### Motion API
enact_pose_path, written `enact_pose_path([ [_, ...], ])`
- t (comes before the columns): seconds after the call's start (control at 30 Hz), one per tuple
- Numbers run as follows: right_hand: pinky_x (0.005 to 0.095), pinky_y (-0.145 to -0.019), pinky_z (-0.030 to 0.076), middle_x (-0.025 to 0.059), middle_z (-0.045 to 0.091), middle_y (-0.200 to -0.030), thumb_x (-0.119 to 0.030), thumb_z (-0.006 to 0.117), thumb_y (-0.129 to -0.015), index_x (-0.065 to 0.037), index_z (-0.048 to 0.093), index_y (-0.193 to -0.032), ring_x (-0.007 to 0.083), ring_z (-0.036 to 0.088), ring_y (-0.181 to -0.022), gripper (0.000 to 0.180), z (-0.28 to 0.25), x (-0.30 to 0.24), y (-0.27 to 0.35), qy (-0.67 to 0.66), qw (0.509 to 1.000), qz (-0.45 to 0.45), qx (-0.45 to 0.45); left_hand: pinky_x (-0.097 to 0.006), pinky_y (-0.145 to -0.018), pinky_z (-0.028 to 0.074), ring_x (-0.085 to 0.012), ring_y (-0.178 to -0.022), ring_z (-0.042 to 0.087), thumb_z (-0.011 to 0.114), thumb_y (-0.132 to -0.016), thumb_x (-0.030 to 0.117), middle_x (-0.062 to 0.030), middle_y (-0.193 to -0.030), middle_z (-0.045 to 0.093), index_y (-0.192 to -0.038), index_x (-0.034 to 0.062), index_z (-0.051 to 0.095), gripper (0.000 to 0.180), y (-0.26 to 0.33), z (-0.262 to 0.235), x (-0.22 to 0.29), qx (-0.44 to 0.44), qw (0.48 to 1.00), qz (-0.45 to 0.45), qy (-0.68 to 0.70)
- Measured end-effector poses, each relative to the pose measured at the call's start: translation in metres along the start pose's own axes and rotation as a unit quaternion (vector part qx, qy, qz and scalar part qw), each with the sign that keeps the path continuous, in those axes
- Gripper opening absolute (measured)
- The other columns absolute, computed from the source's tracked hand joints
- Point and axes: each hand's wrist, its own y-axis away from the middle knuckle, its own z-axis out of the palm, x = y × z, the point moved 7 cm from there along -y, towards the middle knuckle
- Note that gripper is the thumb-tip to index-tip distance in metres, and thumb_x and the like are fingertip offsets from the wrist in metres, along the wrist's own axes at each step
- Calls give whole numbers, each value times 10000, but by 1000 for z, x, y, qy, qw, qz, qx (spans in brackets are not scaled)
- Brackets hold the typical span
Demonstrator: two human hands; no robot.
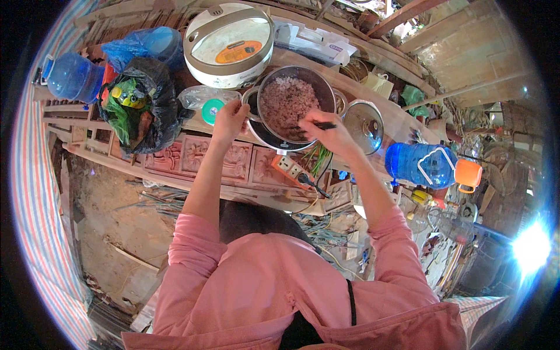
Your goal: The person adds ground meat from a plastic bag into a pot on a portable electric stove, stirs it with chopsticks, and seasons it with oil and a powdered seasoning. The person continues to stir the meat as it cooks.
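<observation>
A metal pot (319, 81) with pinkish minced meat (287, 99) in it stands on a black round-topped electric cooker (269, 139). My left hand (231, 119) grips the pot's left handle, fingers closed. Over the pot's near right rim, my right hand (328, 129) is closed around the black handle (325, 125) of a utensil. Its working end is hidden by the hand and the meat, so I cannot tell its kind. A glass lid (364, 125) lies just right of the pot. By my left hand is a green round cap (212, 111) beside a clear plastic bag (198, 97).
A white rice cooker (228, 46) stands behind the pot to the left. Farther left are a black plastic bag (160, 105) and a blue water jug (76, 77). Another blue jug (421, 165) lies at right. An orange power strip (287, 168) with a plug hangs at the near edge.
</observation>
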Motion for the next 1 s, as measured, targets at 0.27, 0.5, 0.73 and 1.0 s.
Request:
enact_pose_path([
  [0.27, 270, -684, 510, 34, 671, -795, -258, 676, -977, -44, 621, -900, 92, 635, -712, 234, -57, 35, 1, 29, 978, 77, 190, -286, -468, 462, -114, -530, 568, 613, -987, 200, -39, -650, 579, -840, -18, 608, 263, -1, -2, 0, 2, 1000, -9, -23],
  [0.5, 241, -692, 490, 29, 639, -781, -220, 678, -969, -25, 646, -887, 97, 591, -696, 215, -48, 5, 15, 114, 973, 22, 197, -269, -472, 469, -95, -542, 550, 597, -1004, 238, -9, -682, 561, -907, 6, 627, 253, 0, -2, 1, -4, 1000, -12, -25],
  [0.73, 267, -692, 501, 5, 642, -770, -259, 688, -964, -45, 643, -904, 99, 628, -742, 226, -11, 16, 4, 31, 994, -1, 108, -261, -478, 465, -90, -541, 547, 592, -1007, 208, -13, -701, 571, -935, -4, 635, 227, -4, -1, -4, -15, 999, -15, -36],
  [1.0, 278, -655, 501, 15, 628, -768, -223, 668, -977, -38, 622, -867, 123, 625, -690, 220, -69, 30, -13, 32, 967, 42, 247, -265, -475, 472, -90, -540, 550, 583, -1010, 208, -10, -701, 571, -966, -8, 644, 229, -3, -1, -3, -16, 1000, -11, -22],
])
